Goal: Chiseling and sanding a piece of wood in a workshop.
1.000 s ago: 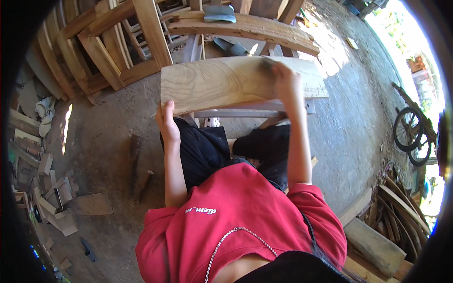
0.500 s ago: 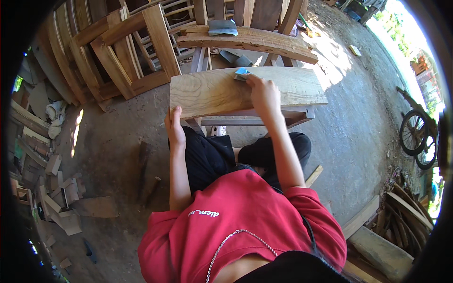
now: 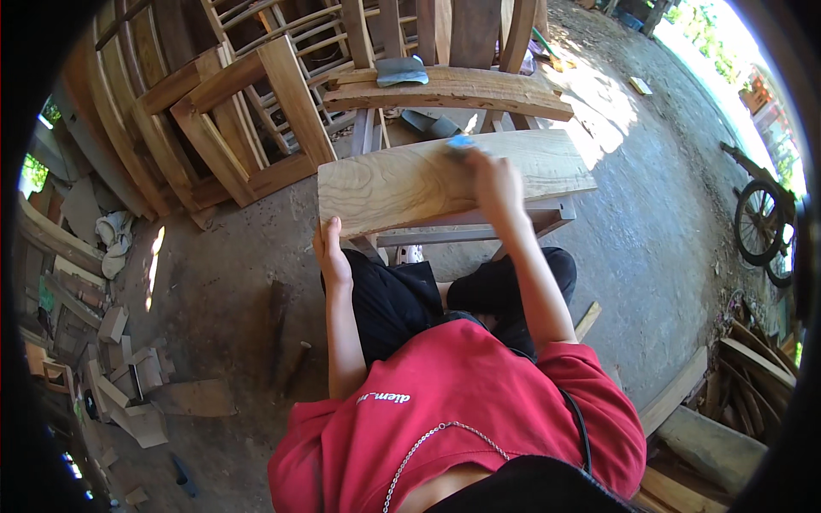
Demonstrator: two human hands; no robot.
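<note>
A broad, pale wooden board (image 3: 385,190) with wavy grain lies across a wooden stand (image 3: 547,218) before my knees. My left hand (image 3: 333,250) grips its near left corner, thumb on top and the other fingers mostly hidden below. Pinched in my right hand (image 3: 498,190) is a folded blue and grey piece of sandpaper (image 3: 462,145), pressed to the board's face right of its middle. That hand and the sandpaper are smeared by motion.
Beyond the board, a thick curved beam (image 3: 453,92) bears a curled grey sheet (image 3: 402,71). Wooden frames (image 3: 248,120) lean at the far left. Offcuts (image 3: 128,385) litter the left floor, planks (image 3: 710,445) lie at right, and a bicycle wheel (image 3: 759,222) stands farther off.
My right hand has slid the sandpaper a little to the right along the board. My left hand keeps its hold on the corner. The whole view has shifted slightly.
</note>
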